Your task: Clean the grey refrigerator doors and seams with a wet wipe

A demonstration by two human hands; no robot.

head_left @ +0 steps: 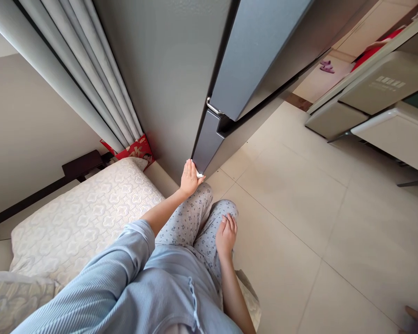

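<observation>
I'm watching a dark grey door [255,55] beside a curtain [90,69], above a tiled floor [292,208]. The left grip [190,179] is clamped on a white scrap [199,175] at the door's lower edge (even pressure suits that spot); the right grip [227,234] lies loose and empty on a floral-trousered thigh [212,227]. The bin lettering [389,82] is unreadable.

Pale blue floral-print pajama trousers [183,222]

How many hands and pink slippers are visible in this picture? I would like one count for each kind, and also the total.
The person's bare hands, left hand and right hand: 2
Another person's hand, beside a purple sleeve at the lower right corner: 1
Pink slippers on the far floor: 2
Total: 5
</observation>
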